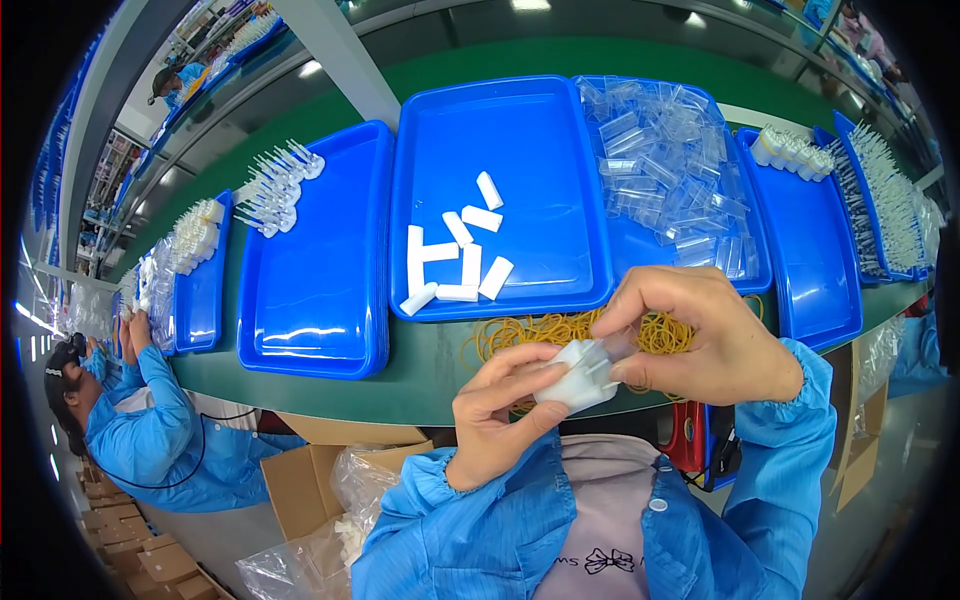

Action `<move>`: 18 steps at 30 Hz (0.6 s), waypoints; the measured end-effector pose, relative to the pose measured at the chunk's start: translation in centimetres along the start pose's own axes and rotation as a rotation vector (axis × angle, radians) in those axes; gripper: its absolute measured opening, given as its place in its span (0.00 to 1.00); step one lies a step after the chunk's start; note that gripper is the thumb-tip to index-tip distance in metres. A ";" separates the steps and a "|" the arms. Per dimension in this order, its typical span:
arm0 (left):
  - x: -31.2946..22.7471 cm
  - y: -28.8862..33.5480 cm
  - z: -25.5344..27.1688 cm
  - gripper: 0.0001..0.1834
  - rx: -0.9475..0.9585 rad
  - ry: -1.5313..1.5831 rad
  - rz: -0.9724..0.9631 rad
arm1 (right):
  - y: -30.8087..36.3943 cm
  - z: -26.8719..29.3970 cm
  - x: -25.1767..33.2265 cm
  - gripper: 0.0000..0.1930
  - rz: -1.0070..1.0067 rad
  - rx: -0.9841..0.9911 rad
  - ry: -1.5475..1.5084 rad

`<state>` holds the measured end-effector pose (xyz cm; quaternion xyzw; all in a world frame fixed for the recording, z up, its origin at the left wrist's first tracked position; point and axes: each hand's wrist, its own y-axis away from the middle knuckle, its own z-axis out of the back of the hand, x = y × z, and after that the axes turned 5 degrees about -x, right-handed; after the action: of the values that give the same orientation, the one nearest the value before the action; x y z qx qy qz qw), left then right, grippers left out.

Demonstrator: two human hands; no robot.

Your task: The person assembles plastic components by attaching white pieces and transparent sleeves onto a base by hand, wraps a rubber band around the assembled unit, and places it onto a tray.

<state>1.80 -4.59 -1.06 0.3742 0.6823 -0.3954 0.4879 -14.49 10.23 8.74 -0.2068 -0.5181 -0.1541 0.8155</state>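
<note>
Blue jacket fabric covered the person's chest, just below both hands. The left hand was closed around a white cluster, held above the table's near edge; the right hand had thumb and fingertips bent close together at the cluster's pronged end, though whether they gripped anything could not be told. Ahead of the left hand, a blue tray bore loose white blocks. Beyond the right hand, a second tray was heaped with clear plastic pieces; to that hand's right, a narrower tray carried white bundles. Left of the left hand, another tray held pronged white pieces. Yellow rubber bands lay on the green table just beyond both hands. Well left, another person in blue was at the table; an open cardboard box stood below it.
</note>
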 end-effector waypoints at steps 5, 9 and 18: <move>0.1 -0.3 -0.1 0.19 -0.104 0.093 0.069 | 0.1 -0.5 -1.0 0.13 0.082 -0.093 0.057; 0.8 -0.3 0.8 0.19 -0.080 -0.196 -0.153 | 0.3 0.2 -1.2 0.12 0.155 -0.132 0.121; 0.4 -1.0 0.0 0.32 -0.191 0.300 -0.021 | 1.1 -0.1 -1.9 0.11 0.098 -0.288 0.046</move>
<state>0.77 -5.00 -1.31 0.3740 0.7857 -0.2738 0.4098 -14.66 11.20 6.81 -0.3431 -0.4610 -0.1917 0.7956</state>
